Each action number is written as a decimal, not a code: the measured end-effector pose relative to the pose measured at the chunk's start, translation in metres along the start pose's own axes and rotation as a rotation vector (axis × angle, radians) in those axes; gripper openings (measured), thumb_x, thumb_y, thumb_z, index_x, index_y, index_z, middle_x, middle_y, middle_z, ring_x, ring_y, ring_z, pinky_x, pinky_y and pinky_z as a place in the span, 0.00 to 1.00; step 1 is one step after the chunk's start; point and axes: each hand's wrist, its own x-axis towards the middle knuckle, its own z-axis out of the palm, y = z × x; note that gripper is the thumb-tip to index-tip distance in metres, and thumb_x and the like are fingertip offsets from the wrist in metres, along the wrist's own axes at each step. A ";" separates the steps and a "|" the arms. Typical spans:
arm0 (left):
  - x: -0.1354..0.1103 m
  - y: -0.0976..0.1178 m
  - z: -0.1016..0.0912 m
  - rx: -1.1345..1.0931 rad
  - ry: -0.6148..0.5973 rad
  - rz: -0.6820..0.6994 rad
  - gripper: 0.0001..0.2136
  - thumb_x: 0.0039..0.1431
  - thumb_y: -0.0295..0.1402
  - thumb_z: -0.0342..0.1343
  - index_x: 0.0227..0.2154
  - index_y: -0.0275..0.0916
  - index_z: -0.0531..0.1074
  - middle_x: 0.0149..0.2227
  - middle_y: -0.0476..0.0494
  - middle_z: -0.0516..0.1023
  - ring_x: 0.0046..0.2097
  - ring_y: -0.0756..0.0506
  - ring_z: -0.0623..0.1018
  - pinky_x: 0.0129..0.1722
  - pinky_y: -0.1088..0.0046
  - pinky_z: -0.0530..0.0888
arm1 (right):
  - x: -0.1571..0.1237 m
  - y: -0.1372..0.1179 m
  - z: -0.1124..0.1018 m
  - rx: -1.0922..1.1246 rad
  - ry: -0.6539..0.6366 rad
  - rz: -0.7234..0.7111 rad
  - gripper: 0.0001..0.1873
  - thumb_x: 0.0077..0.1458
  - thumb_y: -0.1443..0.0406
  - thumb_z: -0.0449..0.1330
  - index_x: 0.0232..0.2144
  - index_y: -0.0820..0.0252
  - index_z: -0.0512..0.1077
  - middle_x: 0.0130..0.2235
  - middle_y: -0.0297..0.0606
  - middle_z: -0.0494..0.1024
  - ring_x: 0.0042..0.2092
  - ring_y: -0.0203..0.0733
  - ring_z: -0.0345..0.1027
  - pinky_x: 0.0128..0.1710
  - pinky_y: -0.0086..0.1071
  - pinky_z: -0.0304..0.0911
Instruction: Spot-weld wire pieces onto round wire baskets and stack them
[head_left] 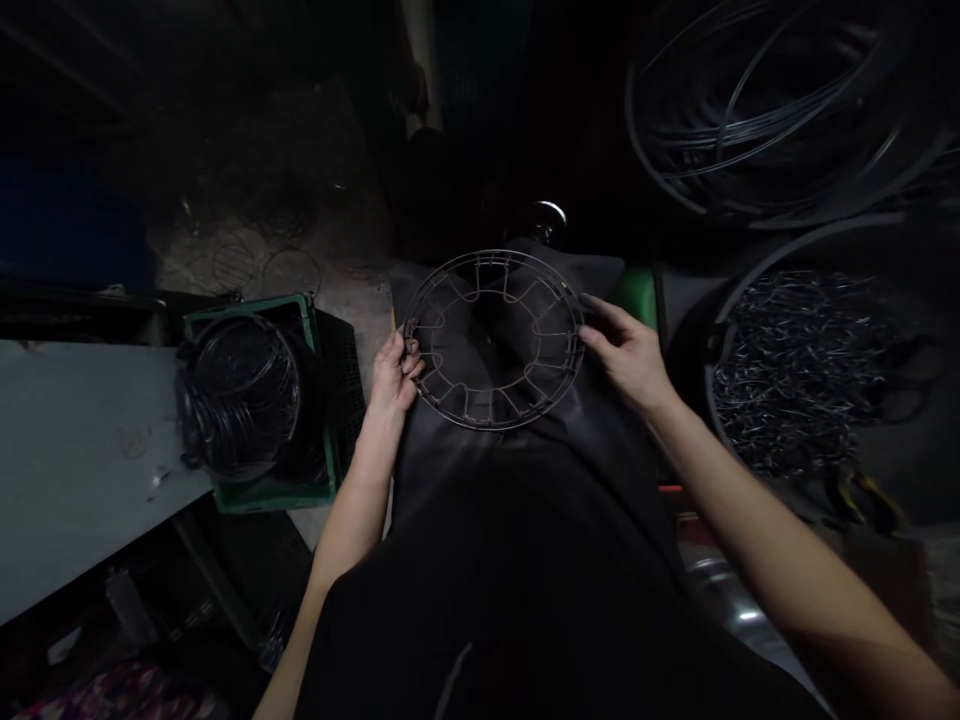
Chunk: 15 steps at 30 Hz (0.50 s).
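Observation:
A round wire frame [495, 340], two concentric rings joined by bent wire loops, lies across my lap on dark cloth. My left hand [395, 375] is closed on its left rim, fingers curled round the wire. My right hand [626, 350] holds the right rim, fingers pinched over the outer ring. The frame sits roughly flat, slightly tilted towards me.
A green crate [259, 495] at my left holds stacked dark wire rings [240, 395]. A grey bench top [75, 460] lies further left. At right a large tub [709, 365] holds several small wire pieces. Coils of wire [780, 110] hang at upper right.

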 end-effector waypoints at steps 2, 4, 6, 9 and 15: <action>-0.001 -0.002 0.001 0.011 0.024 0.016 0.05 0.60 0.28 0.53 0.28 0.35 0.66 0.19 0.55 0.66 0.14 0.60 0.55 0.14 0.86 0.52 | -0.007 0.002 0.002 -0.134 0.070 -0.123 0.20 0.54 0.55 0.60 0.47 0.54 0.74 0.47 0.39 0.76 0.49 0.44 0.69 0.54 0.43 0.61; -0.002 -0.005 0.001 0.022 0.045 0.054 0.05 0.60 0.30 0.53 0.29 0.35 0.66 0.18 0.55 0.66 0.14 0.60 0.55 0.13 0.86 0.52 | -0.014 0.005 0.004 -0.227 0.103 -0.190 0.18 0.57 0.56 0.57 0.47 0.53 0.74 0.46 0.40 0.76 0.49 0.43 0.69 0.53 0.43 0.62; -0.002 -0.008 0.002 0.038 0.064 0.103 0.06 0.59 0.32 0.54 0.29 0.35 0.66 0.18 0.56 0.65 0.14 0.61 0.54 0.13 0.87 0.51 | -0.017 0.007 0.003 -0.271 0.068 -0.199 0.18 0.59 0.57 0.55 0.49 0.53 0.73 0.47 0.40 0.76 0.50 0.43 0.67 0.54 0.43 0.60; -0.004 -0.011 0.002 0.062 0.074 0.146 0.09 0.56 0.35 0.58 0.27 0.36 0.66 0.18 0.57 0.64 0.14 0.61 0.53 0.12 0.86 0.50 | -0.017 0.004 -0.001 -0.275 -0.007 -0.144 0.19 0.59 0.56 0.54 0.50 0.53 0.72 0.49 0.39 0.74 0.52 0.42 0.66 0.57 0.42 0.58; -0.007 -0.010 0.000 0.087 0.037 0.161 0.13 0.51 0.39 0.62 0.31 0.35 0.68 0.17 0.58 0.63 0.13 0.61 0.52 0.13 0.87 0.49 | -0.003 -0.021 -0.010 -0.226 -0.029 -0.058 0.18 0.55 0.53 0.57 0.42 0.56 0.75 0.44 0.39 0.76 0.48 0.45 0.69 0.53 0.42 0.61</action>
